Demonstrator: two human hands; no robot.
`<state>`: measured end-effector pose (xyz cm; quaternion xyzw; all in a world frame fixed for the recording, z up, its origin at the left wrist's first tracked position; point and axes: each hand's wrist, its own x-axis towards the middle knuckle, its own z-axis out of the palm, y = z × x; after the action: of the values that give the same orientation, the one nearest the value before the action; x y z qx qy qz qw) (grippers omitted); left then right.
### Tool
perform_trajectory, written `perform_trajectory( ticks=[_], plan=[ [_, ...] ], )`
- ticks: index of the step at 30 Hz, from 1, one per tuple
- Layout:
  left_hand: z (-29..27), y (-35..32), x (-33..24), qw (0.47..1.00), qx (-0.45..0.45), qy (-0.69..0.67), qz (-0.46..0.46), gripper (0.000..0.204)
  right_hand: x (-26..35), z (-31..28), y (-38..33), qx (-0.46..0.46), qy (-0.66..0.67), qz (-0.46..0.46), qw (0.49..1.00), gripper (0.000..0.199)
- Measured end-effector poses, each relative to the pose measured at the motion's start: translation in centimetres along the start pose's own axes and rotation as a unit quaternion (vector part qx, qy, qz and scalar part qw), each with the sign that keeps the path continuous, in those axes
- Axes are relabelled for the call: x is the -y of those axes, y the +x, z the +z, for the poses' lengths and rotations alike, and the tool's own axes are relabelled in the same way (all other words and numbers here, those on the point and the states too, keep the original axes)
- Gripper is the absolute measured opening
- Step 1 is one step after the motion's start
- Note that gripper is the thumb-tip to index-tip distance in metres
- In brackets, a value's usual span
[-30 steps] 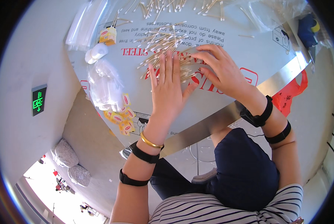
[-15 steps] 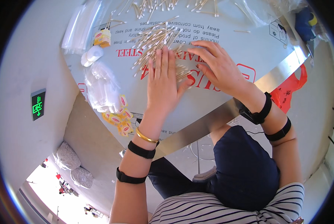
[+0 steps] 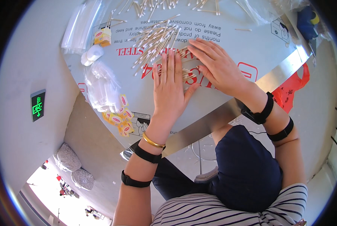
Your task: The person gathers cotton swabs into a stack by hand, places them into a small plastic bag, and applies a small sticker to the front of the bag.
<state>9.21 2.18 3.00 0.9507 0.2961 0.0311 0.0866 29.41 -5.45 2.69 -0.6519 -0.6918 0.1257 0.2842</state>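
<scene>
A loose pile of cotton swabs (image 3: pixel 153 44) with wooden sticks and white tips lies on the film-covered table in front of me. My left hand (image 3: pixel 170 84) is flat, fingers stretched out over the near part of the pile, thumb apart. To its right, my right hand (image 3: pixel 219 67) reaches in with fingers extended and slightly bent, their tips at the pile's right side. Several swabs show between the two hands; others are hidden under my fingers. Neither hand is closed round anything.
More swabs (image 3: pixel 149 5) lie along the far edge. At the left are clear plastic bags (image 3: pixel 100 86), white cotton rolls (image 3: pixel 92 55), a yellow-white stack of labels (image 3: pixel 102 37) and scattered yellow labels (image 3: pixel 117 120). A red bag (image 3: pixel 289 90) hangs by the metal table edge (image 3: pixel 210 126).
My left hand has drawn slightly back and to the right, uncovering some swabs. The right hand has shifted a little left, its fingers lower and closer to the left hand.
</scene>
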Motion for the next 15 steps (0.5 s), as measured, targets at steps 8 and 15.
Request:
perform_trajectory(
  ticks=[8,15],
  plan=[
    [-0.3,-0.3,0.5,1.0,0.005,-0.009,-0.011,0.094,0.2,-0.1,0.1,0.04,-0.027,0.002,0.999,0.066],
    [-0.1,-1.3,-0.5,0.999,0.023,0.01,-0.028,0.097,0.2,0.6,-0.1,0.046,-0.079,-0.014,0.996,0.068]
  ],
)
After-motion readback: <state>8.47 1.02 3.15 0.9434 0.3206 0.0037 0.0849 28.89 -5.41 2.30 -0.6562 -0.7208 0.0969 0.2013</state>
